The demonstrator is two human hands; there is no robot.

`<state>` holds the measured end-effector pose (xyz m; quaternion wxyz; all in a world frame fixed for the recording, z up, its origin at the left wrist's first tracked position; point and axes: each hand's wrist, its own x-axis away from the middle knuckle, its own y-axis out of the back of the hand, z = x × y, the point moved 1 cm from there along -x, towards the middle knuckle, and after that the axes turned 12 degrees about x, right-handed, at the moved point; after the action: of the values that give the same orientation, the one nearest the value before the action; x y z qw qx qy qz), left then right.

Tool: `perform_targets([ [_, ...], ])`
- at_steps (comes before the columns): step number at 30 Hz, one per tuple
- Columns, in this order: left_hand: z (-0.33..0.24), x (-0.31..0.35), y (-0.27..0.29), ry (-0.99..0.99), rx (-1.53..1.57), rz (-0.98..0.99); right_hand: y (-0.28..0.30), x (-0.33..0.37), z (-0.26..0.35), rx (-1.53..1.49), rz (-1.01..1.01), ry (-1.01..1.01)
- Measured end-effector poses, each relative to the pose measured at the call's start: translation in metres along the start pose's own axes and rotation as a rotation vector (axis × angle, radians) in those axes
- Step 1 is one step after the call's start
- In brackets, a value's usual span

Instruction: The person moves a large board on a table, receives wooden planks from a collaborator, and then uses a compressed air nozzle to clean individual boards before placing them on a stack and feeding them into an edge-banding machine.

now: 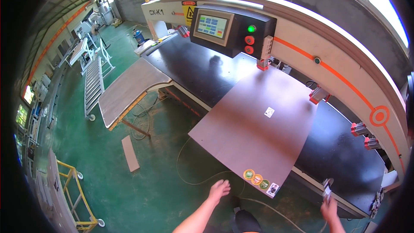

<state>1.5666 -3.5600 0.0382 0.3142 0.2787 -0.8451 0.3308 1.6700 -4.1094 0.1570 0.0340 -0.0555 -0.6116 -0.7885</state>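
A large brown panel (263,121) lies across the black machine table (345,146), its near corner overhanging the front edge. Stuck on it are a small white label (269,112) in the middle and several round stickers (256,179) near the close edge. My left hand (220,189) hangs in the air short of that edge, fingers loosely curled, with nothing visible in them. Beside the table's front edge at right, my right hand (330,209) is closed around a small silver-and-white tool (327,188); its exact kind I cannot make out.
A white machine beam (336,69) arches over the table, carrying a control panel (211,26) with lit screen and buttons. At left stand a curved board on a support (133,86), a roller conveyor (92,84) and a yellow cart (75,194). A hose (276,211) and an offcut (130,153) lie on the green floor.
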Motion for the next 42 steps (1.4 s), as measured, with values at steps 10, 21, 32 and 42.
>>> perform_targets([
  [10, 0.001, -0.043, -0.096, -0.406, -0.006, -0.406, 0.004, 0.017, 0.017, 0.064, 0.232, 0.122],
  [21, 0.011, 0.051, 0.107, -0.487, -0.017, -0.696, -0.084, -0.264, 0.007, 0.311, -0.439, 0.244],
  [32, -0.004, 0.263, 0.216, -0.450, -0.111, -1.061, -0.101, -0.232, 0.319, -0.320, 0.582, 0.274],
  [42, 0.253, 0.590, 0.178, -0.622, 0.018, -1.397, -0.178, -0.094, 0.365, -0.177, 0.796, 0.878],
])
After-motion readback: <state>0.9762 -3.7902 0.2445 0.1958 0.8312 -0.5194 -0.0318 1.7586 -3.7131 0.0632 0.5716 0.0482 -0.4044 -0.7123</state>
